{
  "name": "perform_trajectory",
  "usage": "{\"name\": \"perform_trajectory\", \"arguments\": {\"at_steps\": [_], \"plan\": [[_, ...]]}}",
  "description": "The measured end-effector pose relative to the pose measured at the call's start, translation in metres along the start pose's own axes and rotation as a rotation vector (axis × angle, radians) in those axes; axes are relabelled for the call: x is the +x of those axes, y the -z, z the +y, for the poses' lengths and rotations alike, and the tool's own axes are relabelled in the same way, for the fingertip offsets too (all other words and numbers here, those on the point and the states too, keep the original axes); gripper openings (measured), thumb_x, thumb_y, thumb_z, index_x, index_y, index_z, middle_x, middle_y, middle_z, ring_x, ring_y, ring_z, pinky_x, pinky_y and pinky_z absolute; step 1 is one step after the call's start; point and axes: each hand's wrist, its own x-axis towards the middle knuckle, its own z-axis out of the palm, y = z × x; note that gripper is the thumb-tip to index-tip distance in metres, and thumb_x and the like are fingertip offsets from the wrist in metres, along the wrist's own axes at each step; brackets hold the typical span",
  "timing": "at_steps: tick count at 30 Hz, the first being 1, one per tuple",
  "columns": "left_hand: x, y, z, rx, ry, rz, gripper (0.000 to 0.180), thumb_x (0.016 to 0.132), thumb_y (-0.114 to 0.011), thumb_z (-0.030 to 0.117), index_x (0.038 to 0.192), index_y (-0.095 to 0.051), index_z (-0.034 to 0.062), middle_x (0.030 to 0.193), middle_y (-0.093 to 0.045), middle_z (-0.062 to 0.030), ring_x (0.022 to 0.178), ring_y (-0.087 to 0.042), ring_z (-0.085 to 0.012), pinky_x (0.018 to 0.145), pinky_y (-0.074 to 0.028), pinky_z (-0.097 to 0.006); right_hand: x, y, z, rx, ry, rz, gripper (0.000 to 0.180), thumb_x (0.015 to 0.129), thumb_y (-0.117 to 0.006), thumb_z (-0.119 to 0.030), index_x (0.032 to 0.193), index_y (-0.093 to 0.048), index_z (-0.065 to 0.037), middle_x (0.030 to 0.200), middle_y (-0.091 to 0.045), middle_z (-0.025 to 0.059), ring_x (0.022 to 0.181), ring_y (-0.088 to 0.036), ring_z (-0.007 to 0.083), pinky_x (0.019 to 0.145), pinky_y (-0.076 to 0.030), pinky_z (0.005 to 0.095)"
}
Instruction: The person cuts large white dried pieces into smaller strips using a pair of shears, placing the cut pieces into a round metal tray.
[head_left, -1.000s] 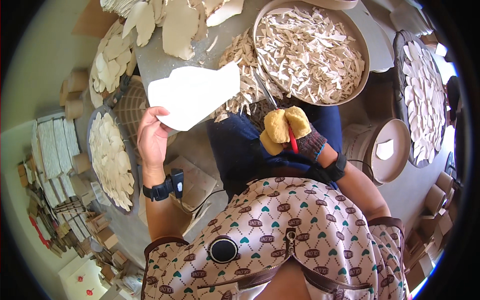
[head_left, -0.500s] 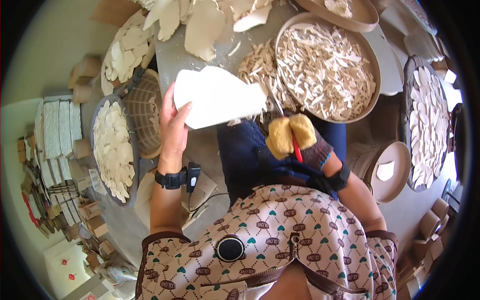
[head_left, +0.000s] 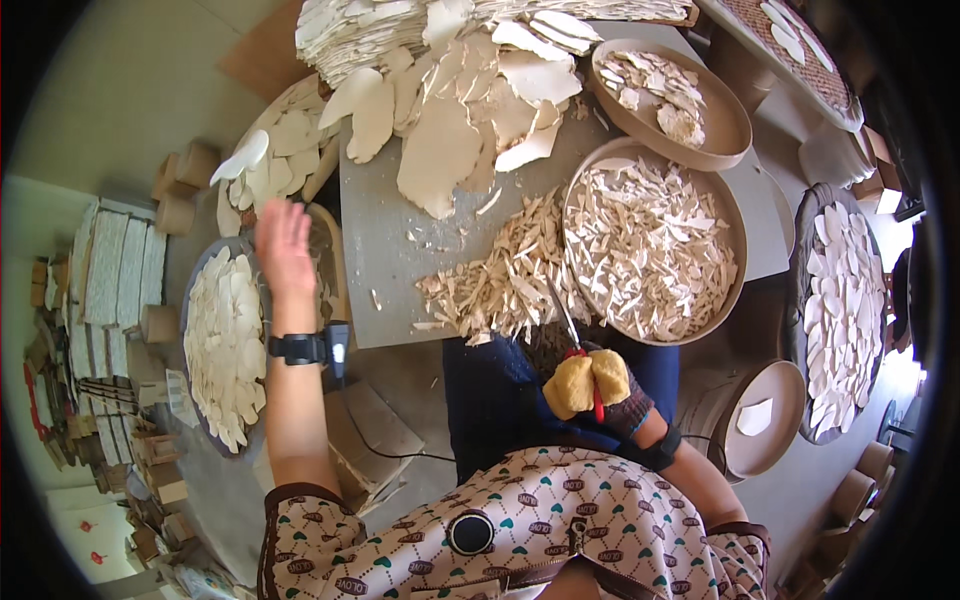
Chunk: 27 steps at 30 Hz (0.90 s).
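My left hand [head_left: 285, 245] is stretched out to the left with its fingers apart and holds nothing; it hovers over a woven basket [head_left: 330, 265] beside the grey board [head_left: 385, 240]. Just beyond it a pale flat piece [head_left: 240, 157] lies at the edge of a tray of similar pieces [head_left: 290, 135]. A yellow glove covers my right hand [head_left: 590, 385], which is shut on red-handled scissors [head_left: 570, 325]. The blades point up into a heap of pale offcuts [head_left: 500, 290] at the board's near edge.
A round tray of offcuts [head_left: 650, 250] and a smaller tray [head_left: 670, 95] sit on the right of the board. Large pale sheets [head_left: 450, 110] are piled at the back. Trays of oval cut pieces stand at left [head_left: 225, 340] and right [head_left: 845, 300]. Cardboard tubes [head_left: 180, 170] stand far left.
My left hand held a large pale flat piece over the board; it has swung left and let it go, and is now open. The right hand stays put with the scissors.
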Motion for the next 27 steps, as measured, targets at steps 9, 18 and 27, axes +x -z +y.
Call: {"name": "perform_trajectory", "arguments": {"at_steps": [9, 18, 27], "plan": [[-0.038, -0.082, -0.135, 1.190, -0.288, -0.508, 0.089, 0.066, -0.072, 0.028, 0.136, -0.022, 0.0019, 0.137, -0.026, -0.0279, 0.127, -0.027, -0.0384, 0.104, -0.023, -0.046, 0.006, 0.007, 0.009, 0.070, -0.123, 0.019, 0.021, 0.083, -0.058, -0.009, 0.101, -0.057, 0.002, 0.099, -0.060, 0.0108, 0.093, -0.059, 0.0207, 0.087, -0.047, 0.0343], [-0.036, -0.086, -0.124, 1.109, -0.322, -0.289, 0.031, 0.082, -0.047, 0.005, 0.112, -0.052, -0.0017, 0.099, -0.058, -0.0226, 0.090, -0.056, -0.0345, 0.079, -0.045, -0.040, 0.008, -0.019, -0.005, -0.843, -0.005, 0.080, 0.019, 0.082, -0.058, -0.003, 0.101, -0.057, 0.000, 0.095, -0.059, 0.0052, 0.087, -0.056, 0.0125, 0.080, -0.047, 0.0264], [-0.119, -0.041, -0.016, 0.152, 0.471, -0.340, 0.035, 0.087, -0.053, 0.010, 0.119, -0.046, -0.0004, 0.112, -0.055, -0.0097, 0.101, -0.054, -0.0180, 0.084, -0.045, -0.032, 0.012, -0.020, -0.013, -0.183, -0.006, 0.004, 0.023, 0.086, -0.059, -0.014, 0.104, -0.053, -0.002, 0.098, -0.059, 0.0075, 0.092, -0.058, 0.0167, 0.083, -0.049, 0.0323]]}}
